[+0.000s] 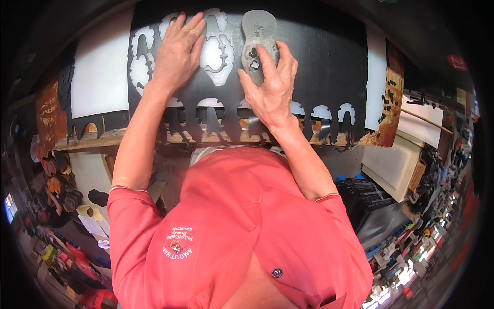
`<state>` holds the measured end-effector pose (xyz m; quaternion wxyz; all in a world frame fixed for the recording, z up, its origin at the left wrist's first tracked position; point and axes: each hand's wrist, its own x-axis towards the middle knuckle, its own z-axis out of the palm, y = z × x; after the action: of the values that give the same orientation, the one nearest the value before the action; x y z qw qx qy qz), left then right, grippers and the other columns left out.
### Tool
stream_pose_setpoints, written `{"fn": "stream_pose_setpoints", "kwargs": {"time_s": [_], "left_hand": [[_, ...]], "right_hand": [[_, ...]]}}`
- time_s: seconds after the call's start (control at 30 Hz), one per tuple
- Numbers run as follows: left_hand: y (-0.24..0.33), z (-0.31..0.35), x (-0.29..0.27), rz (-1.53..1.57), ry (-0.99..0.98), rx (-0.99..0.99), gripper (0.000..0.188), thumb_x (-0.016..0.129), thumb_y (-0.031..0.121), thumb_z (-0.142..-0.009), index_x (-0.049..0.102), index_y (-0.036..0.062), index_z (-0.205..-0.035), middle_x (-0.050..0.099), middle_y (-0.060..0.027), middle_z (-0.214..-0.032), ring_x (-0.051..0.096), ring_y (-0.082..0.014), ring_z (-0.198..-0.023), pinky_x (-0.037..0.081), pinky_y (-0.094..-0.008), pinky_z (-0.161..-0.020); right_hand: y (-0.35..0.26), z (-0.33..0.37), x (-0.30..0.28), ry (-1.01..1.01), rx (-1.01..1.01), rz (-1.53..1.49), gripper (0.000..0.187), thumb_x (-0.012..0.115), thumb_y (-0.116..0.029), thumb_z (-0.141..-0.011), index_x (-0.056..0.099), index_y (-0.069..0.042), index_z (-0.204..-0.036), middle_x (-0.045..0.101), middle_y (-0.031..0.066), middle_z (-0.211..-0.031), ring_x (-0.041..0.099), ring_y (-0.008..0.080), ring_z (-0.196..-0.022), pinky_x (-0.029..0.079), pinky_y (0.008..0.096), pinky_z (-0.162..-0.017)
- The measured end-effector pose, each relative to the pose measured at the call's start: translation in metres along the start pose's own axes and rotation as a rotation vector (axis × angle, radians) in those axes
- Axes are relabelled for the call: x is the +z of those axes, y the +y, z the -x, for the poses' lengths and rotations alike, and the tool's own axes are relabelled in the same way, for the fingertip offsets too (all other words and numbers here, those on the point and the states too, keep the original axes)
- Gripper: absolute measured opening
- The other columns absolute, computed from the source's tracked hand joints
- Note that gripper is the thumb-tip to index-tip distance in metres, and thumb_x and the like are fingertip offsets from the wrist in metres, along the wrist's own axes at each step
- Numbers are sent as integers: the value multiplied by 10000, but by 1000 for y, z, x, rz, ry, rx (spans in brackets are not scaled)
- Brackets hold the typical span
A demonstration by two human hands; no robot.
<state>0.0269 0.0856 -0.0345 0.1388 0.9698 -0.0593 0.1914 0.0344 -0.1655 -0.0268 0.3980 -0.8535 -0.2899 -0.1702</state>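
A black sheet (321, 62) lies on the work surface in front of me, with sole-shaped holes cut through its left part. White shows through these cut-outs (213, 54). My left hand (179, 51) rests flat on the sheet among the holes, fingers stretched out and holding nothing. To the right of the holes sits a grey metal cutting die (259, 28), shaped like a shoe sole. My right hand (270, 77) grips its nearer end, thumb at the left edge, index finger on top and the other fingers along the right side.
Scalloped cut-outs (210, 103) run along the sheet's near edge, above a worn wooden board edge (108, 139). White sheeting (100, 67) extends at left. A stack of black pieces (363, 198) stands low at right, near a pale panel (393, 167). Dark machinery overhangs the far side.
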Motion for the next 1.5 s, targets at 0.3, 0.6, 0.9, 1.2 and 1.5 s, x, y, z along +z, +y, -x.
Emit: {"fn": "stream_pose_setpoints", "kwargs": {"time_s": [0.3,0.6,0.9,1.2,1.5], "left_hand": [[0,3,0,16,-17,-32,401,620,136,-1060,648,60,-1453,620,-127,-1525,464,-416,-1501,339,-494,-1268],[81,56,-89,437,22,-130,135,645,-6,-1004,754,-11,-1084,761,-152,-998,753,-294,-887,584,-353,-803],[141,106,-16,328,206,-20,244,841,55,-831,600,78,-855,632,-68,-785,626,-306,-718,466,-417,-656],[137,107,-16,256,310,-51,217,786,87,-918,607,58,-799,635,-114,-750,625,-351,-655,485,-437,-629],[142,103,-14,228,290,-174,244,749,210,-973,661,49,-811,684,-133,-779,679,-365,-702,533,-455,-648]], "right_hand": [[-3,-7,15,4,23,10,647,858,-133,-802,589,42,-1364,397,353,-1464,466,510,-1230,447,566,-1031],[4,4,-32,15,121,-179,600,847,-155,-837,606,49,-1347,578,279,-1388,606,454,-1235,520,488,-1043],[25,9,-33,149,295,-507,322,733,-70,-984,664,11,-1288,690,125,-1236,677,202,-1135,554,317,-960],[46,-52,-144,529,-15,-142,115,680,-98,-1026,663,2,-971,663,108,-886,638,251,-768,525,359,-718],[51,86,-114,374,77,-135,101,732,-56,-971,679,-16,-895,658,112,-817,639,252,-694,510,356,-636]]}}
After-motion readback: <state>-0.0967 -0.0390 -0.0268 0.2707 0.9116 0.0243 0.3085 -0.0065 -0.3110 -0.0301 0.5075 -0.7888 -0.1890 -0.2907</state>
